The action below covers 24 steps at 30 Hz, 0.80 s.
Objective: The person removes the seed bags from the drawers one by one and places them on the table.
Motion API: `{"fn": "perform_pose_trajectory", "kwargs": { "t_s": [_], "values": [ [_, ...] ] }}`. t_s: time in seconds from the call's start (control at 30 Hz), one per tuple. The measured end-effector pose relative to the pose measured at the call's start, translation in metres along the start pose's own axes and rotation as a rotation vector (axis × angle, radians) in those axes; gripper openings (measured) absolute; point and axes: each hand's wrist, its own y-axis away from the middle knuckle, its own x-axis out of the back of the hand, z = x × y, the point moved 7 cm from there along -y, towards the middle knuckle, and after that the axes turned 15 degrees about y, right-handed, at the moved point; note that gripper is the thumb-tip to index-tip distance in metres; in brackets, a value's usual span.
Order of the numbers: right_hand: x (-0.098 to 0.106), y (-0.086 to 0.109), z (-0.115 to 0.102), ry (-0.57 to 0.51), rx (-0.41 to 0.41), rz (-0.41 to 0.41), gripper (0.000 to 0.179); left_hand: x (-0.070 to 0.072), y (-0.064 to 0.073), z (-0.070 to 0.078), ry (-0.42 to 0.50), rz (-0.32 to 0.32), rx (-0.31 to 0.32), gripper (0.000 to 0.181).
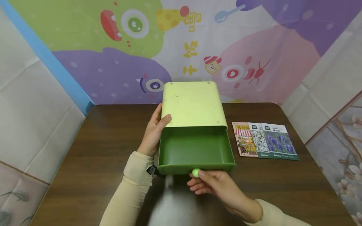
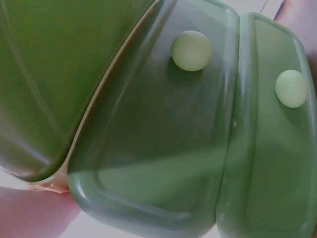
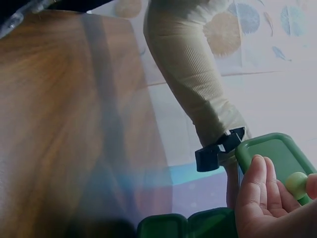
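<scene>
A small pale-green drawer cabinet (image 1: 193,103) stands on the table, its top drawer (image 1: 195,147) pulled well out with nothing inside. My left hand (image 1: 151,136) grips the cabinet's left side, thumb over the top edge and fingers down along the wall. At the drawer's front, my right hand (image 1: 222,185) pinches the round light-green knob (image 1: 196,172) between thumb and fingers. The right wrist view also has this knob (image 3: 296,185) at the fingers. Two lower drawers, a middle one (image 2: 158,119) and a bottom one (image 2: 277,163), sit closed in the left wrist view, each with its own knob.
Three overlapping seed packets (image 1: 280,141) with flower and shop pictures lie right of the cabinet. Behind the dark wooden table (image 1: 113,131) hangs a cartoon-print cloth (image 1: 192,37). Tiled walls (image 1: 31,81) flank both sides. A dark strap (image 1: 152,170) sits at the left wrist.
</scene>
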Motion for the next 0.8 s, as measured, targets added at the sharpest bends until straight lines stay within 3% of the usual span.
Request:
{"fn": "perform_pose_trajectory", "kwargs": {
  "t_s": [0.5, 0.8],
  "values": [
    [0.024, -0.034, -0.005, -0.003, -0.044, 0.073, 0.056, 0.001, -0.003, 0.000, 0.019, 0.017, 0.011, 0.077],
    [0.034, -0.055, -0.006, -0.012, -0.033, 0.140, 0.060, 0.000, -0.001, -0.002, 0.081, 0.008, 0.032, 0.074]
  ]
}}
